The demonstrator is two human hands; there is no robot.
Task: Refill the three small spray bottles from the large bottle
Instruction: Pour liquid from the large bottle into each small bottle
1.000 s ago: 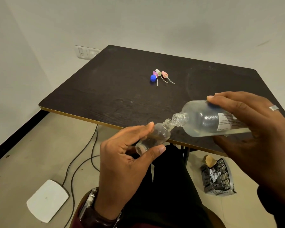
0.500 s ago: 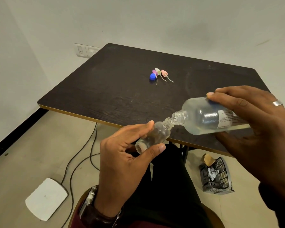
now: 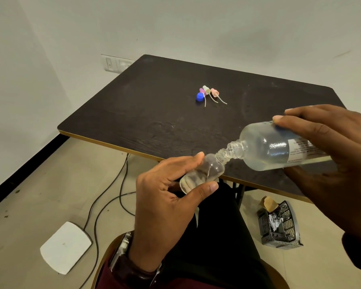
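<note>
My left hand (image 3: pixel 165 199) grips a small clear spray bottle (image 3: pixel 202 173), tilted with its open neck up to the right. My right hand (image 3: pixel 331 161) holds the large clear labelled bottle (image 3: pixel 275 150) nearly on its side, its mouth touching the small bottle's neck. A thin stream of liquid shows inside the small bottle. Both bottles hover over the near edge of the dark table (image 3: pixel 154 113). On the table's middle lie three spray tops with dip tubes (image 3: pixel 211 93) and a blue cap (image 3: pixel 199 97). No other small bottles are in view.
A black mesh bin (image 3: pixel 279 226) with scraps stands on the floor at the right, under the table. A white flat pad (image 3: pixel 65 246) and black cables (image 3: pixel 108 197) lie on the floor at the left. A wall socket plate (image 3: pixel 116 64) sits behind the table's far left corner.
Both hands keep the same hold with the bottle mouths together. The large bottle has tipped slightly more, and liquid now runs into the small bottle.
</note>
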